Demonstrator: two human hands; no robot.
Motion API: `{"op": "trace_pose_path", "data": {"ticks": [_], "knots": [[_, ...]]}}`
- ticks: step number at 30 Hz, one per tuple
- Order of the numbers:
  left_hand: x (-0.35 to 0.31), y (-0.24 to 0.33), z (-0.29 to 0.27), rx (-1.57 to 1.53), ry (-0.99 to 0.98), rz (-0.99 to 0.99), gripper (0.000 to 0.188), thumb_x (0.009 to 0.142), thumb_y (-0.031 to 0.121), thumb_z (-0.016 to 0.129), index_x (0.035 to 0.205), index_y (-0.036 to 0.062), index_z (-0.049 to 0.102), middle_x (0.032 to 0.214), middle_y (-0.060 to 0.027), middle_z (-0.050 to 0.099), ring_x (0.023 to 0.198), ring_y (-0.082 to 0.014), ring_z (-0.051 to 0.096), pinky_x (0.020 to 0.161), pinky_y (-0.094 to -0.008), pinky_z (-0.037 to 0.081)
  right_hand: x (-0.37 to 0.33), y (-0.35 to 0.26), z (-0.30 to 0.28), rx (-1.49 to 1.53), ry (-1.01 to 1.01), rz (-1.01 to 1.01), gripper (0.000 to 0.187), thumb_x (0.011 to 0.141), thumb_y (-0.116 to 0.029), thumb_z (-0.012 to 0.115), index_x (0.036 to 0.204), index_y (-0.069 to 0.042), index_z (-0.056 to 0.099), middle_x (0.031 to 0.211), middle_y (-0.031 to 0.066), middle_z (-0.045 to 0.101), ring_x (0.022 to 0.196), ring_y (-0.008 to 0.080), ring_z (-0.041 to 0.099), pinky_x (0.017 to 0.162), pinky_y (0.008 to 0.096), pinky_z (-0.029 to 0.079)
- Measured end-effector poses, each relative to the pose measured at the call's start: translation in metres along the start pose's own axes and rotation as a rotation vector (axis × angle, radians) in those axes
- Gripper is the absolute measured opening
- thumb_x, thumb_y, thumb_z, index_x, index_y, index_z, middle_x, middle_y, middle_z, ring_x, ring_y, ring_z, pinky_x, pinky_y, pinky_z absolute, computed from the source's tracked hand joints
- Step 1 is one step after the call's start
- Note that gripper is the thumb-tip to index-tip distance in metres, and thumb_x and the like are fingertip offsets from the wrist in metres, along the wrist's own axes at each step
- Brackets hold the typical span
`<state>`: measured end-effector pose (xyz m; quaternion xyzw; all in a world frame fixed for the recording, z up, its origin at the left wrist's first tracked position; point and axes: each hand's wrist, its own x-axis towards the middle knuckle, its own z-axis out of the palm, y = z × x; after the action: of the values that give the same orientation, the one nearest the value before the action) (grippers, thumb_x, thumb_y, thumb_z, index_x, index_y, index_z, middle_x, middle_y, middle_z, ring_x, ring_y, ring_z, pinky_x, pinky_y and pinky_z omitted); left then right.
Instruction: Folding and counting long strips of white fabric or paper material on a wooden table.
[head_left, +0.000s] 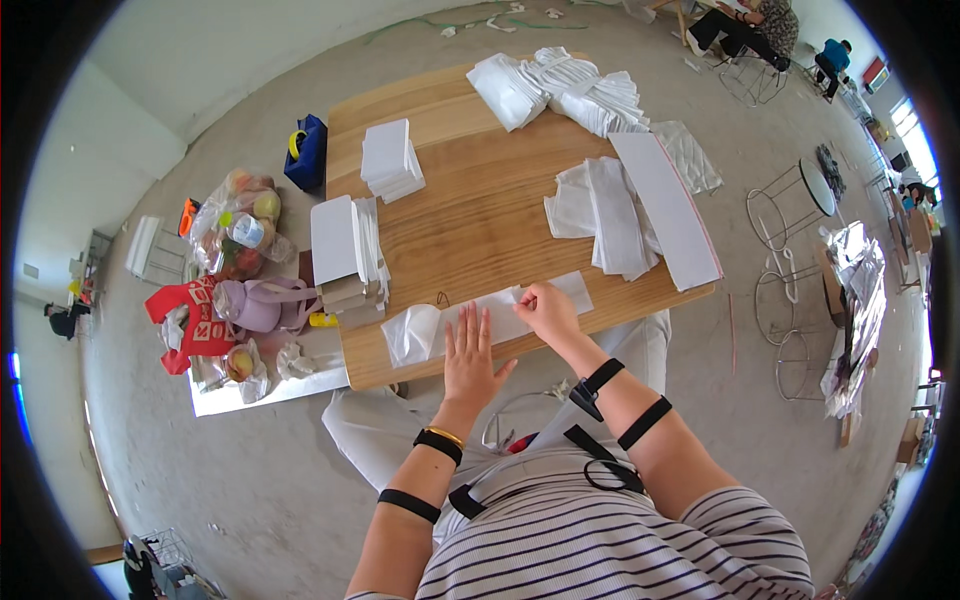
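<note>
A long, thin white strip (pixel 575 290) lies along the table's near edge, looking like film or paper. Flat on it, fingers stretched out, rests my left hand (pixel 470 358). My right hand (pixel 547 312) is closed, its fingertips pinching at the strip's upper edge to the right of the left hand. At the strip's left end is a rounded, translucent white piece (pixel 412 332), perhaps a small bag. A small dark loop (pixel 441 298) sits just beyond the strip. Beyond my right hand lie several flat white sleeves (pixel 610 215), overlapping one another.
The wooden table (pixel 470 190) carries stacked white boxes or cards (pixel 345 245), a smaller stack (pixel 390 158), bundled white bags (pixel 560 88) and a long white board (pixel 668 212). Left of it are a blue tape dispenser (pixel 308 155), a fruit bag (pixel 240 225) and a red bag (pixel 195 318). Stools (pixel 785 215) stand right.
</note>
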<state>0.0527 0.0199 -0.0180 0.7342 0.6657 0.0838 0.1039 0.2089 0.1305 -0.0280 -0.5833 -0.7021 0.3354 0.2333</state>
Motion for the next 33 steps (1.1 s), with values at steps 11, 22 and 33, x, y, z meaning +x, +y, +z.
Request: {"op": "trace_pose_path", "data": {"ticks": [11,22,33], "knots": [[0.012,0.018,0.000,-0.024,0.012,0.074,0.106,0.084,0.054,0.067,0.157,-0.0013,0.013,0.163,-0.0218,0.015,0.153,-0.0357,0.012,0.123,-0.0527,0.010,0.001,0.047,-0.054,-0.236,0.263,-0.052,0.027,0.080,-0.022,0.077,0.096,-0.009,0.060,0.089,0.0120,0.063,0.086,0.0317,0.063,0.075,0.0444,0.051],[0.033,0.036,0.011,0.180,-0.118,0.159,0.104,0.083,0.054,0.066,0.157,0.0006,0.016,0.163,-0.0213,0.014,0.152,-0.0363,0.012,0.123,-0.0523,0.011,0.008,0.080,-0.055,-0.322,0.227,-0.062,0.025,0.082,-0.014,0.072,0.099,-0.008,0.056,0.090,0.0148,0.062,0.089,0.0356,0.062,0.077,0.0468,0.050],[0.000,0.008,-0.004,-0.101,0.103,-0.059,0.107,0.080,0.046,0.073,0.157,0.0005,0.014,0.162,-0.0253,0.014,0.151,-0.0407,0.012,0.122,-0.0547,0.012,-0.014,-0.064,-0.031,-0.178,0.043,-0.381,0.032,0.082,-0.006,0.066,0.112,-0.008,0.055,0.097,0.0140,0.066,0.085,0.0332,0.066,0.071,0.0447,0.052]]}}
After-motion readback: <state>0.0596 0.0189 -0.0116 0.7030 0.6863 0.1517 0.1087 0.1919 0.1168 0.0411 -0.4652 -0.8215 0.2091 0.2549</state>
